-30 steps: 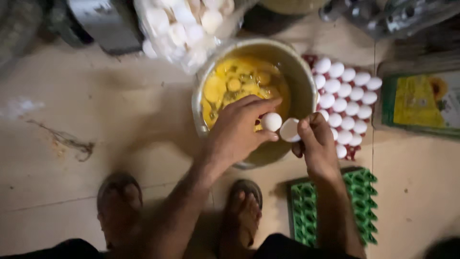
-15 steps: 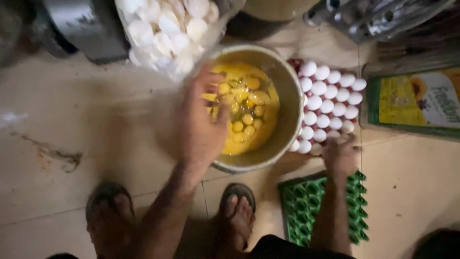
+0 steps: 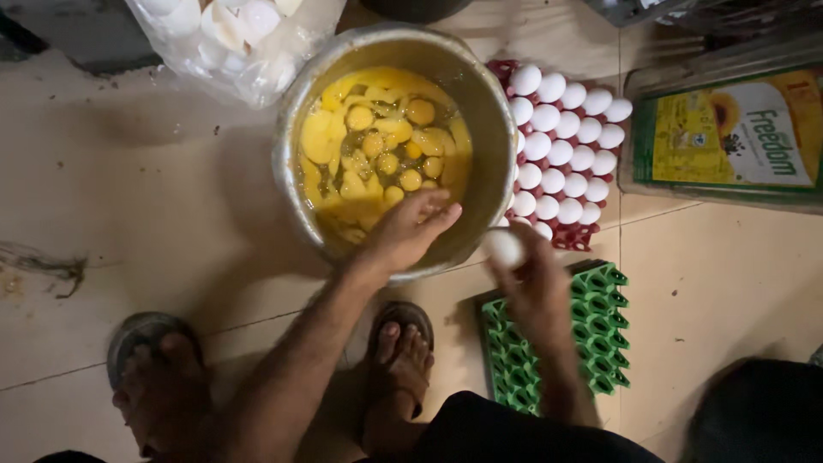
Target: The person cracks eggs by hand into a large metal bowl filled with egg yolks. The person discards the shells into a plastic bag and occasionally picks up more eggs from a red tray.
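Head view, looking straight down. Left hand (image 3: 410,233) rests on the near rim of the metal pot (image 3: 493,129), fingers loosely spread and pointing toward 1 o'clock, holding nothing. The pot holds many cracked eggs, yolks floating in yellow liquid. Right hand (image 3: 530,279), blurred, sits just off the pot's rim at 5 o'clock, fingers wrapped around one white egg (image 3: 504,246). At 3 o'clock from the pot, touching its side, a red tray of white eggs (image 3: 566,146). At 6 o'clock from that tray, an empty green egg tray (image 3: 600,330) under the right forearm. At 11 o'clock from the pot, a clear bag of eggshells (image 3: 231,47). Feet in sandals below, on tiled floor (image 3: 111,197).
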